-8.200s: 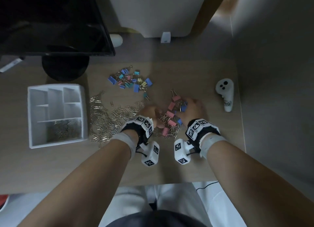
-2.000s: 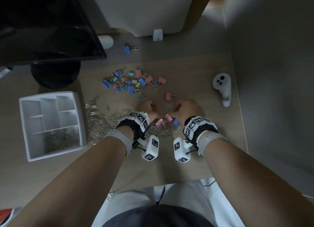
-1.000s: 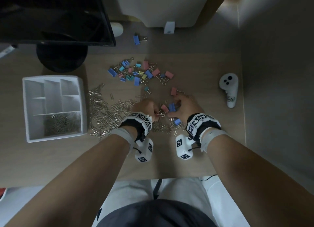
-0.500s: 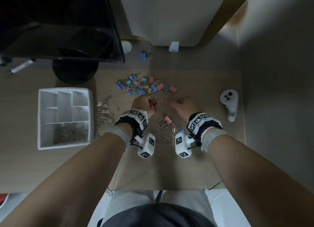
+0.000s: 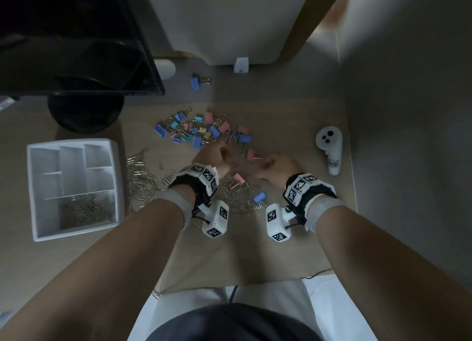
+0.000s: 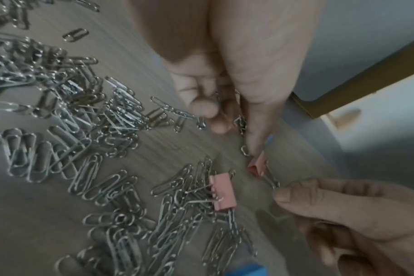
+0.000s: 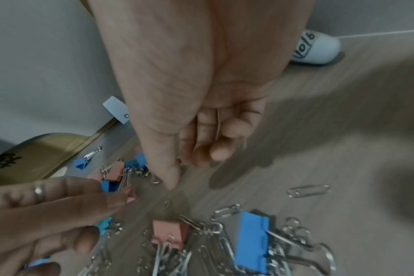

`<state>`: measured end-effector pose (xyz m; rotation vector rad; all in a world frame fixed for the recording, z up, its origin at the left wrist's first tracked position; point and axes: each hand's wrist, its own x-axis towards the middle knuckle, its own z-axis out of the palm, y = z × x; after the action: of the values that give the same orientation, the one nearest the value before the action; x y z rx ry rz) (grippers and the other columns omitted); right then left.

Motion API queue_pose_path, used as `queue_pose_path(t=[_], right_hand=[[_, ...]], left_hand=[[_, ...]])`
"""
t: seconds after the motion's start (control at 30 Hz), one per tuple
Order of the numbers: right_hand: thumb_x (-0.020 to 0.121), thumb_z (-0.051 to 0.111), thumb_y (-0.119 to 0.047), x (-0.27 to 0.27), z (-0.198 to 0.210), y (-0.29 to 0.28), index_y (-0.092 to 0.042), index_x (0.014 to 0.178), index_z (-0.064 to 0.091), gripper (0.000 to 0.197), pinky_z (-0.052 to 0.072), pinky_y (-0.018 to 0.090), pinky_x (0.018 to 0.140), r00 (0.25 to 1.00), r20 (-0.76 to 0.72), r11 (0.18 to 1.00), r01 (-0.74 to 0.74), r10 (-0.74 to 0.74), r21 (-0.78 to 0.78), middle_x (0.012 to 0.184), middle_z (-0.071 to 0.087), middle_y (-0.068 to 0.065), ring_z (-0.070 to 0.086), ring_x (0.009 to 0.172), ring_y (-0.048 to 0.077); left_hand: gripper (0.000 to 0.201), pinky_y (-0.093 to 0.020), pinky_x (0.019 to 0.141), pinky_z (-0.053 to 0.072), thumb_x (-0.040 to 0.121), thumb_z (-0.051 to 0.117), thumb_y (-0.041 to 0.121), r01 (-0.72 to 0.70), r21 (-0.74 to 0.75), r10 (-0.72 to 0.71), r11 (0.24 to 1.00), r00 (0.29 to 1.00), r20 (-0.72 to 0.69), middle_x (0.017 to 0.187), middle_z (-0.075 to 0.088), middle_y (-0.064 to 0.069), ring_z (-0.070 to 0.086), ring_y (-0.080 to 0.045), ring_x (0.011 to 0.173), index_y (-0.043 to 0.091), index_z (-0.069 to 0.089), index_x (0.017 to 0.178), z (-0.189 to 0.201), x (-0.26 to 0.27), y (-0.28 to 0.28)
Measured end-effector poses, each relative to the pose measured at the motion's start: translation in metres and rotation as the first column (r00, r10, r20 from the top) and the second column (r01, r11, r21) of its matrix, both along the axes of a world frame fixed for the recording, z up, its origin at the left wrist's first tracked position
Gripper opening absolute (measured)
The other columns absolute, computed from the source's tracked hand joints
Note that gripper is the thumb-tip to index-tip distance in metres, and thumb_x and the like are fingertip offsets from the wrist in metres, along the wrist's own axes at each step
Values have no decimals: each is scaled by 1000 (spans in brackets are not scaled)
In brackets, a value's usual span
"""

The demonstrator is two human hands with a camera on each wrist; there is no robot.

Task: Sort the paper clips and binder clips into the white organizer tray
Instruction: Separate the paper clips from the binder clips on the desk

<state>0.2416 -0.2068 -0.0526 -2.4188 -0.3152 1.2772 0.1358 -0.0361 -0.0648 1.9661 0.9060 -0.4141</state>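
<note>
My left hand (image 5: 217, 156) grips several binder clips (image 7: 110, 185), blue, teal and pink, in its curled fingers. My right hand (image 5: 273, 163) is curled round a thin wire piece that looks like a paper clip (image 7: 217, 125); its fingertip (image 6: 284, 195) is at the wire handle of a pink binder clip (image 5: 251, 154) lying between the hands. Just ahead lies the coloured binder clip pile (image 5: 201, 131). Below the wrists a pink clip (image 5: 238, 178) and a blue clip (image 5: 260, 197) sit on loose paper clips (image 5: 143, 179). The white organizer tray (image 5: 30, 187) stands left, with paper clips (image 5: 84, 210) in its near compartment.
A white controller (image 5: 329, 149) lies at the right edge of the mat. A lone blue binder clip (image 5: 195, 82) sits beyond the mat, near a white panel. A black monitor and its round stand (image 5: 86, 110) fill the far left.
Both hands have moved forward from the mixed heap toward the far binder clip pile. Since the oldest frame, several pink and blue binder clips have gone from the near heap to that pile.
</note>
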Motion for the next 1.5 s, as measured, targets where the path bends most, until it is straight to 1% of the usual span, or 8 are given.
queue_pose_path(t=[0.13,0.37,0.53,0.7,0.87,1.0,1.27,1.5], right_hand=[[72,75,-58,-19,9,-17,-20,51,64,44,42,24,48,994,-108,998,-36,30,-56,48,63,0,56,39,14],[69,75,-67,-45,14,-28,-27,91,59,48,31,24,55,968,86,951,-214,237,-222,84,62,-8,59,79,17],[81,67,-52,-58,15,-24,-24,102,63,35,38,27,66,961,166,949,-175,223,-263,87,59,-5,55,79,21],[78,60,-61,-56,11,-26,-35,85,67,28,43,24,63,993,116,991,8,7,-131,86,70,-13,64,79,15],[92,57,-38,-51,19,-26,-20,101,72,25,42,14,54,950,47,947,304,-310,103,86,75,-4,66,70,4],[96,57,-16,-46,26,-27,-9,97,71,16,33,7,38,899,-69,881,438,-433,180,69,66,3,48,34,-6],[93,63,-8,-37,20,-21,-1,114,67,23,38,9,40,870,-159,838,493,-467,233,97,75,17,52,39,-3],[92,64,-3,-24,6,-14,10,113,62,24,39,12,40,855,-188,816,518,-484,256,78,68,10,53,37,-1]], left_hand=[[50,-31,81,53,61,86,43,142,-24,-143,990,984,-105,93,64,10,62,-12,85,27,59,100,-1,-7,-19],[22,-24,66,44,72,78,35,275,143,-253,951,955,-157,82,65,7,59,-15,71,22,66,86,-2,-12,-40],[16,-33,71,58,75,71,38,282,154,-259,947,953,-155,81,70,3,67,-20,76,22,70,76,-6,-17,-43],[10,-31,75,56,71,76,26,305,124,-294,944,951,-97,85,71,9,67,-16,83,25,70,80,-6,-20,-42],[25,-37,79,57,80,66,27,322,127,-318,938,947,-54,101,68,1,66,-22,90,25,66,105,-8,-18,-43],[14,-26,71,55,79,69,11,320,21,-319,947,946,-50,81,68,8,67,-14,79,21,71,87,-12,-17,-40],[8,-20,69,42,77,77,10,327,-1,-327,945,944,-54,79,65,2,62,-15,76,11,72,83,-17,-17,-33],[25,-21,61,39,74,77,37,327,206,-319,922,945,-75,66,46,16,50,-9,65,31,56,61,-1,-19,-40]])
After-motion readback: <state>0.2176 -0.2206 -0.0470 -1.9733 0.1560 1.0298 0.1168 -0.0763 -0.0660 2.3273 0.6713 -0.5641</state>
